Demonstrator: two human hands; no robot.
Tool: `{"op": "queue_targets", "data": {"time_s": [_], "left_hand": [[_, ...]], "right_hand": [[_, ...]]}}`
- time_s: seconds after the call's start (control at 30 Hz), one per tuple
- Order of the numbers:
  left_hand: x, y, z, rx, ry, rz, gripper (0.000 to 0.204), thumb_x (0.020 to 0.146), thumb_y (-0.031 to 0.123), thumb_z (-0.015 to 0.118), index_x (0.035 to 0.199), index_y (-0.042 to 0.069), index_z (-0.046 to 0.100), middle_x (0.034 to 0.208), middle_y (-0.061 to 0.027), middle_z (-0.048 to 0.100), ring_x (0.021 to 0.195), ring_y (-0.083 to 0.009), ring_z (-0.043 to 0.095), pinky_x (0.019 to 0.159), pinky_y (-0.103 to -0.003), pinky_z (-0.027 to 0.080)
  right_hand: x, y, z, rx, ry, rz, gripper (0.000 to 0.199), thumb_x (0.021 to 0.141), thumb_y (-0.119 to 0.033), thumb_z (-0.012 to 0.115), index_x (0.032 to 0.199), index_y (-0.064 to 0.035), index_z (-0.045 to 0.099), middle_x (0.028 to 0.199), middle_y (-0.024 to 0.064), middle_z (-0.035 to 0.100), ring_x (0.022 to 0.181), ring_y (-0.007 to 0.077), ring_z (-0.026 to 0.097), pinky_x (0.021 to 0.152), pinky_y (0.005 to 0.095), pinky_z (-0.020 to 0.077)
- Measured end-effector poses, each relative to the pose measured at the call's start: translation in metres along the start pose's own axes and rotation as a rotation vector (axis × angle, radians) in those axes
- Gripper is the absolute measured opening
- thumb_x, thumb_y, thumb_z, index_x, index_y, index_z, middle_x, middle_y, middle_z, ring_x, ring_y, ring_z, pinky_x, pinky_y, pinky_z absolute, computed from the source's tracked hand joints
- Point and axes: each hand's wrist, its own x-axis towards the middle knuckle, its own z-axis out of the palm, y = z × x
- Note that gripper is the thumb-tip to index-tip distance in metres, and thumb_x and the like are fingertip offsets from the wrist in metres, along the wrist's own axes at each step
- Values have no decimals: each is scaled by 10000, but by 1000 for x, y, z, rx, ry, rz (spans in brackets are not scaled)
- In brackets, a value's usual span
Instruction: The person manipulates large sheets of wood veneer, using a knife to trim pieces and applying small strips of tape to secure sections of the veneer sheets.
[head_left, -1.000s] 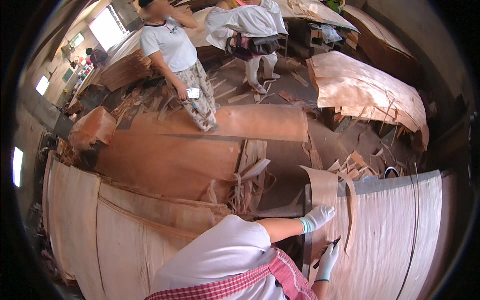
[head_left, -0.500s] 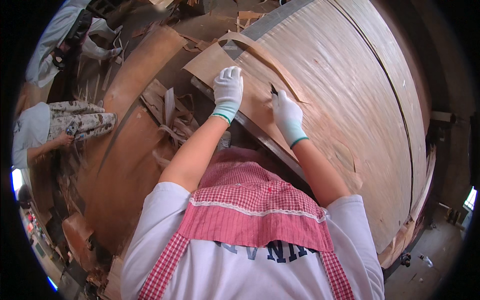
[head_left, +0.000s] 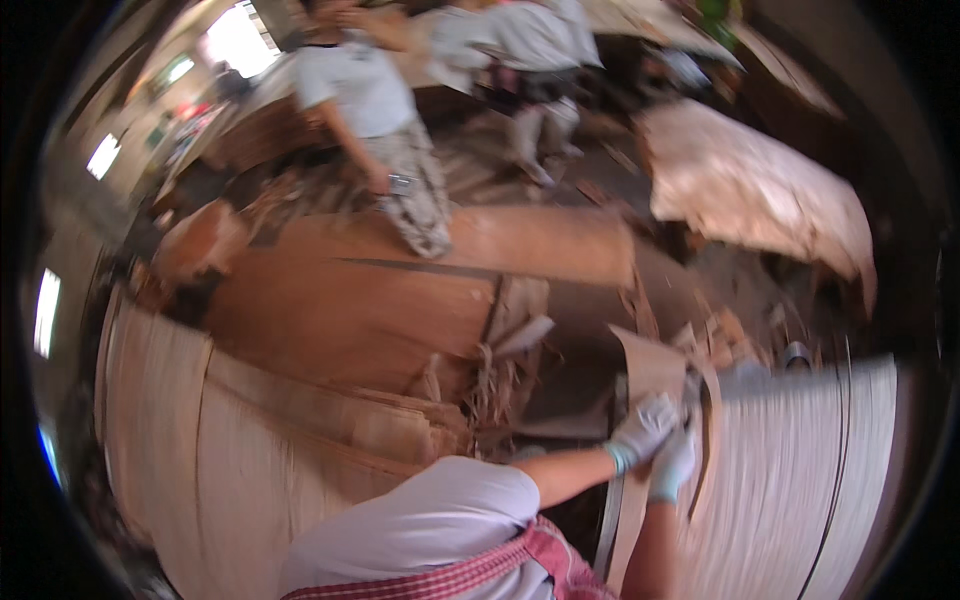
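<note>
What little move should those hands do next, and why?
Maybe the right hand should nudge the thin curved strip aside, since it bends close beside that hand, while the left hand seems to steady the brown wood sheet.

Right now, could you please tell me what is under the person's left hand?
The light brown strip shows above and below the left hand, apparently running beneath it; what the hand covers is hidden.

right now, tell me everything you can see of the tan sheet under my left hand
The tan sheet looks like thin wood veneer, long and narrow, slightly blurred. It lies along the left side of the pale wood surface, its far end jutting past that surface. The gloved left hand rests on it; whether the right hand touches it is unclear.
</note>
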Motion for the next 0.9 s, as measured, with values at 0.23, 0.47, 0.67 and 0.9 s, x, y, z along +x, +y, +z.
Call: {"op": "queue_targets", "data": {"time_s": [0.23, 0.47, 0.67, 0.9], "left_hand": [[-4, -5, 23, 70, 55, -99, 421, 886, 208, 475, 1260, 21, 529, 1332, -130, 501, 1297, -270, 421, 1125, -428, 295], [0, -1, 18, 131, 35, -57, 428, 890, 204, 467, 1280, 37, 515, 1366, -107, 476, 1322, -251, 389, 1130, -423, 279], [-2, -5, 26, 132, 56, -64, 419, 882, 219, 481, 1264, 53, 523, 1351, -114, 484, 1295, -254, 413, 1107, -424, 301], [-2, -5, 27, 137, 56, -66, 411, 879, 221, 480, 1258, 70, 527, 1356, -105, 482, 1294, -250, 412, 1106, -420, 301]], "right_hand": [[31, 49, 5, 756, -193, 41, 287, 1006, -288, 424, 942, -38, 549, 575, 61, 545, 401, 158, 500, 364, 318, 420], [38, 53, -3, 868, -240, 81, 302, 1002, -320, 442, 807, -94, 493, 531, 16, 491, 334, 118, 424, 302, 263, 362], [24, 30, -15, 876, -215, 113, 231, 984, -202, 444, 815, -60, 509, 545, 27, 507, 351, 109, 466, 308, 254, 381], [27, 37, -10, 870, -200, 101, 231, 975, -188, 451, 796, -50, 502, 551, 31, 510, 353, 109, 470, 310, 259, 383]]}}
